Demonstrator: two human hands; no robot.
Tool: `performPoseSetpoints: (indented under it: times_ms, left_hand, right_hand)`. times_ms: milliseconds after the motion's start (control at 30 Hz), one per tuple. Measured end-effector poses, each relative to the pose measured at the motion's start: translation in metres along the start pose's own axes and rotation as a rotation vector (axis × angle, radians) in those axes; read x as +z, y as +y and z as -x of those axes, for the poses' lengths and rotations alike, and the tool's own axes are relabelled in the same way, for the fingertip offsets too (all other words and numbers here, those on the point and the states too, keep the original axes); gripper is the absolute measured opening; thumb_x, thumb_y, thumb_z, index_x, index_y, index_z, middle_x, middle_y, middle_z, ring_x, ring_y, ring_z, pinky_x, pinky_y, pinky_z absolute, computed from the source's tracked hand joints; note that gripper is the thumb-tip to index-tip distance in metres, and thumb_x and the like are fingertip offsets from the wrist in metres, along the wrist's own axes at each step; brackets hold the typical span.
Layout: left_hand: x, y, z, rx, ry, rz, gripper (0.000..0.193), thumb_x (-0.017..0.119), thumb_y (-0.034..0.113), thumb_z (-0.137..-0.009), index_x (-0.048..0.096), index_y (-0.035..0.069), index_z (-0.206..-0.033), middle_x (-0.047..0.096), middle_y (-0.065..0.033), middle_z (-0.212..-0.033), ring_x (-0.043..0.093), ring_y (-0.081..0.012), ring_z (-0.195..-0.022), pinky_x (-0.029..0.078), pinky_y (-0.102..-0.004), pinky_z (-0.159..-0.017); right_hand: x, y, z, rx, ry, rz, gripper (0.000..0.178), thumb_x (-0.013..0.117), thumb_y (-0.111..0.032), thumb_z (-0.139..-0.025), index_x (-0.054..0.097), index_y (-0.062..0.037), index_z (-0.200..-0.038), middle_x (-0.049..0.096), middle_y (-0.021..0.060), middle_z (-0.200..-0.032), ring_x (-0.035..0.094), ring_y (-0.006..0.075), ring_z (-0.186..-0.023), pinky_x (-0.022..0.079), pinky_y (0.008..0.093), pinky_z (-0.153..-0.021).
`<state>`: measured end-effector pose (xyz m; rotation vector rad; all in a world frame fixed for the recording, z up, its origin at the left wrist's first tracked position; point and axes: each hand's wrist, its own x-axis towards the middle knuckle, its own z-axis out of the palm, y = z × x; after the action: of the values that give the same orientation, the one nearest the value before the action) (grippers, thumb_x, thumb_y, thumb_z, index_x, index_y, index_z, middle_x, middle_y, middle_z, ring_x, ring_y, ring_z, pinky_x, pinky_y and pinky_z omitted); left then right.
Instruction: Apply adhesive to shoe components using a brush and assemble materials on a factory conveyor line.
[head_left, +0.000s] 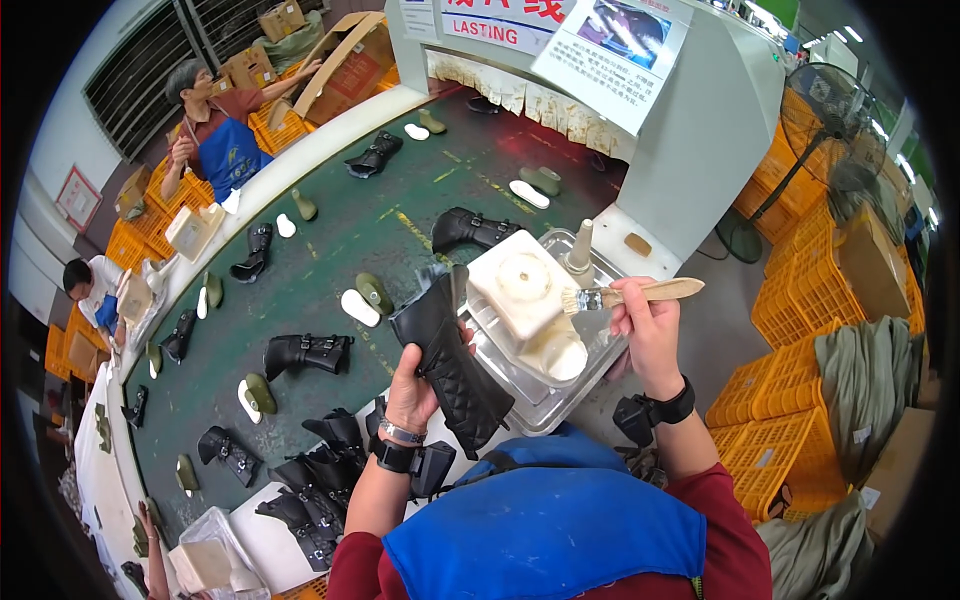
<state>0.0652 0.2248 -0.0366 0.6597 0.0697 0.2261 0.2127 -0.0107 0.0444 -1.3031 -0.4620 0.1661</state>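
My left hand grips a black quilted boot upper, its wider open end tilted up toward the belt. In my right hand is a wooden-handled brush, held between thumb and fingers. The pale bristles of the brush are beside a cream plastic glue container, which has a rounded spout at its near end. This container stands in a clear plastic tray, and a cone-topped bottle sits at the tray's far side.
A green conveyor belt curves around, carrying black buckled boot uppers, green shoe lasts and white insoles. More boot uppers are piled at my left. A grey machine housing stands ahead. Orange crates and a fan are at right. Co-workers stand across the belt.
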Motion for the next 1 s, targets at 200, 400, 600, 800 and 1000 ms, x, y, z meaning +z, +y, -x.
performPoseSetpoints:
  times_ms: [200, 400, 600, 800, 1000]
  left_hand:
    - [0.021, 0.013, -0.002, -0.038, -0.026, 0.033, 0.088, 0.059, 0.057, -0.074, 0.031, -0.002, -0.133, 0.043, -0.0204, -0.128, 0.045, -0.0301, -0.117, 0.039, -0.0432, -0.099]
    - [0.030, 0.016, 0.015, -0.123, -0.097, -0.435, 0.085, 0.075, 0.034, -0.063, 0.036, 0.001, -0.131, 0.049, -0.0083, -0.124, 0.048, -0.0182, -0.112, 0.037, -0.0329, -0.096]
    - [0.014, 0.020, 0.019, -0.312, -0.279, -0.502, 0.100, 0.077, 0.048, -0.057, 0.034, 0.002, -0.134, 0.046, -0.0090, -0.128, 0.043, -0.0193, -0.118, 0.031, -0.0340, -0.101]
    - [0.027, 0.013, 0.019, -0.389, -0.371, -0.482, 0.111, 0.077, 0.059, -0.053, 0.032, -0.001, -0.134, 0.043, -0.0112, -0.132, 0.041, -0.0207, -0.121, 0.030, -0.0340, -0.102]
    - [0.021, 0.007, 0.019, -0.426, -0.375, -0.483, 0.110, 0.076, 0.060, -0.053, 0.034, -0.001, -0.133, 0.045, -0.0114, -0.129, 0.043, -0.0207, -0.118, 0.032, -0.0340, -0.100]
  right_hand:
    - [-0.015, -0.007, -0.004, -0.032, 0.039, -0.006, 0.022, 0.053, -0.019, -0.091, 0.060, 0.0017, -0.091, 0.054, 0.0013, -0.063, 0.045, 0.0051, -0.050, 0.039, 0.0181, -0.047]
    - [-0.035, -0.018, -0.012, -0.055, 0.035, 0.005, 0.020, 0.054, -0.017, -0.090, 0.060, 0.0021, -0.092, 0.054, 0.0011, -0.065, 0.045, 0.0046, -0.052, 0.039, 0.0180, -0.049]
    - [-0.031, -0.060, -0.022, 0.005, -0.173, 0.153, 0.017, 0.058, -0.013, -0.087, 0.062, 0.0007, -0.095, 0.058, 0.0019, -0.072, 0.049, 0.0042, -0.057, 0.041, 0.0179, -0.052]
    - [0.015, -0.065, -0.025, -0.130, -0.733, 0.325, 0.015, 0.061, -0.016, -0.084, 0.063, -0.0018, -0.088, 0.061, 0.0029, -0.075, 0.054, 0.0086, -0.067, 0.044, 0.0242, -0.060]
    - [0.031, -0.054, -0.031, -0.105, -0.917, 0.483, 0.016, 0.061, -0.018, -0.085, 0.062, -0.0024, -0.087, 0.060, 0.0023, -0.077, 0.054, 0.0087, -0.069, 0.044, 0.0238, -0.061]
